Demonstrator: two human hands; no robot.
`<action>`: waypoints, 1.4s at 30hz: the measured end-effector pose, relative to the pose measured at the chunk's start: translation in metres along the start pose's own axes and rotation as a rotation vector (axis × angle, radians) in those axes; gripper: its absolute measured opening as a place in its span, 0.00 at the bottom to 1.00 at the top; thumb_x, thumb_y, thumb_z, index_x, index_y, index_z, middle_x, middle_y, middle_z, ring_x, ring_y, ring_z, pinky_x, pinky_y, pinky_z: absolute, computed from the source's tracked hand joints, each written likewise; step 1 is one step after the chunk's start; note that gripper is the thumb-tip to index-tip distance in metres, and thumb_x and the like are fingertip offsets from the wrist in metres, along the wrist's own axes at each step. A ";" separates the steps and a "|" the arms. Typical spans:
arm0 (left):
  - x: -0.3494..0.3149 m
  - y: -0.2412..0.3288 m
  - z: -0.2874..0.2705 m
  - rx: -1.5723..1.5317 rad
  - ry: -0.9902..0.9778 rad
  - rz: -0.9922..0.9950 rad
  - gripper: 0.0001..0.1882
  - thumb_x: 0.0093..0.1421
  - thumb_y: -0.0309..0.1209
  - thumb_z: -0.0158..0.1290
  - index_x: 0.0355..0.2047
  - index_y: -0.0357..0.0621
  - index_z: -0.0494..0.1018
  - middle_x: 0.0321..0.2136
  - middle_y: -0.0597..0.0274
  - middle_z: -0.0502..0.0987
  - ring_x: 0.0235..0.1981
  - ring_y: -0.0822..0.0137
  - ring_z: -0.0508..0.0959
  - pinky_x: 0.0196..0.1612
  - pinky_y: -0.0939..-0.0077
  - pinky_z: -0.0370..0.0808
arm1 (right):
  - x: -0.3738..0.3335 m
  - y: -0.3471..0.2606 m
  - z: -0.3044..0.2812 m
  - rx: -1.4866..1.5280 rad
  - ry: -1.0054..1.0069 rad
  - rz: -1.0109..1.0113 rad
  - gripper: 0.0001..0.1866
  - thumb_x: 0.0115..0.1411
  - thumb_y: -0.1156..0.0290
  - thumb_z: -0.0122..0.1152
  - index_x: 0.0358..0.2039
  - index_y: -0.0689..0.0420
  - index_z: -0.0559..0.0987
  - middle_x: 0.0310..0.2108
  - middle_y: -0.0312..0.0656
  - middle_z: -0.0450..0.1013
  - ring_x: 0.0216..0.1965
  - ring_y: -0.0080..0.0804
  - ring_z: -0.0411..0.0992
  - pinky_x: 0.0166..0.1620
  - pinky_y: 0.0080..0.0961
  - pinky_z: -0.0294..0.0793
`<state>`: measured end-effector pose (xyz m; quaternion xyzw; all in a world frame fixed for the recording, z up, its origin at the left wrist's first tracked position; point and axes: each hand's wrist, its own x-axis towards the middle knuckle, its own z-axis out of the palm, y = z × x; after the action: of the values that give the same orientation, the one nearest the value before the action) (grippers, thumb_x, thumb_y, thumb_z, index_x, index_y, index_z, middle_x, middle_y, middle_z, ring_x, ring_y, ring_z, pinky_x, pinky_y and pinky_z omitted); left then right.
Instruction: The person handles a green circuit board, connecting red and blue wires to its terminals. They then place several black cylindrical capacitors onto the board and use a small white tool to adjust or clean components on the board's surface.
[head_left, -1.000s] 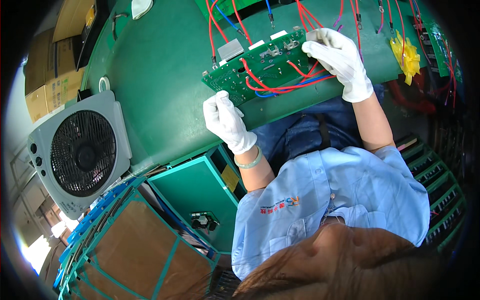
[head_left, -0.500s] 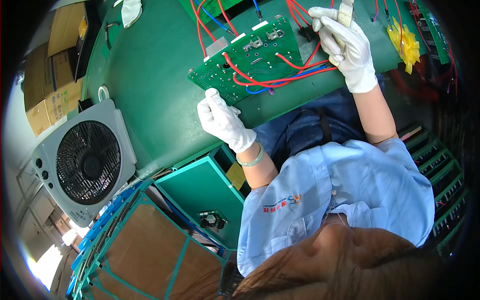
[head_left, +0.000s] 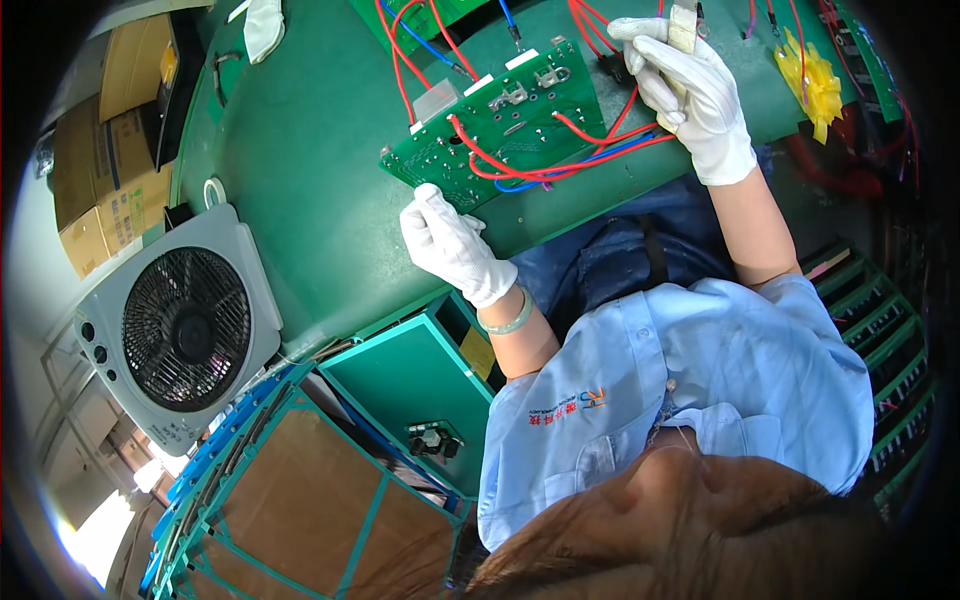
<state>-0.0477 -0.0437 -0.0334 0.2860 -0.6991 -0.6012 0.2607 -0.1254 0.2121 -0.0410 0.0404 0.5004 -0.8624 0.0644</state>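
A green circuit board (head_left: 535, 105) stands tilted on the green worktable, its soldered side facing me. Red wires (head_left: 560, 172) and a blue wire loop off its lower part toward the right. My left hand (head_left: 455, 245), in a white glove, is closed with its fingertips pinching the board's near left corner. In my gloved right hand (head_left: 695, 95), fingers are wrapped round a flat, pale tool (head_left: 684, 28) right of the board. The tool's tip runs up to the picture's edge, so its kind does not show.
A second green board (head_left: 450, 12) lies behind with wires. Yellow plastic (head_left: 808, 85) hangs at the right table edge. A grey box fan (head_left: 185, 325) stands left, beside cardboard boxes (head_left: 110, 190). A white glove (head_left: 263, 28) lies far left, and a teal cabinet (head_left: 405, 390) sits below the table.
The whole view has shifted slightly. Both hands keep their holds on the circuit board and the pale tool, with only a small movement of the right hand and tool.
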 end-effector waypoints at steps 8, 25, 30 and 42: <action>-0.002 0.002 -0.001 -0.041 -0.033 -0.006 0.14 0.67 0.34 0.54 0.27 0.40 0.69 0.17 0.70 0.66 0.13 0.80 0.63 0.15 0.84 0.62 | -0.002 -0.012 0.012 -0.030 -0.064 0.035 0.17 0.68 0.67 0.53 0.50 0.65 0.79 0.32 0.37 0.74 0.16 0.10 0.57 0.17 0.10 0.50; -0.005 -0.010 -0.006 -0.141 -0.119 0.272 0.08 0.63 0.22 0.55 0.41 0.38 0.70 0.32 0.65 0.71 0.29 0.79 0.68 0.33 0.84 0.67 | -0.006 -0.003 0.020 -0.528 -0.212 0.119 0.21 0.57 0.67 0.71 0.49 0.62 0.78 0.36 0.34 0.74 0.36 0.17 0.70 0.41 0.18 0.73; 0.004 -0.011 -0.006 -0.188 -0.217 0.399 0.11 0.58 0.18 0.57 0.40 0.39 0.70 0.40 0.58 0.72 0.37 0.71 0.71 0.42 0.76 0.70 | -0.006 0.010 0.014 -0.559 -0.287 -0.132 0.18 0.57 0.74 0.70 0.47 0.63 0.79 0.33 0.34 0.73 0.34 0.19 0.69 0.40 0.19 0.72; 0.002 -0.027 -0.016 -0.348 -0.291 0.456 0.08 0.55 0.16 0.57 0.34 0.41 0.73 0.46 0.50 0.75 0.49 0.58 0.76 0.54 0.62 0.73 | -0.014 0.003 0.010 -0.475 -0.563 -0.545 0.08 0.52 0.85 0.61 0.32 0.61 0.82 0.35 0.45 0.78 0.39 0.37 0.76 0.45 0.30 0.76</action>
<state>-0.0350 -0.0595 -0.0580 -0.0157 -0.6618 -0.6724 0.3312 -0.1112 0.2032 -0.0368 -0.3447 0.6396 -0.6867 -0.0241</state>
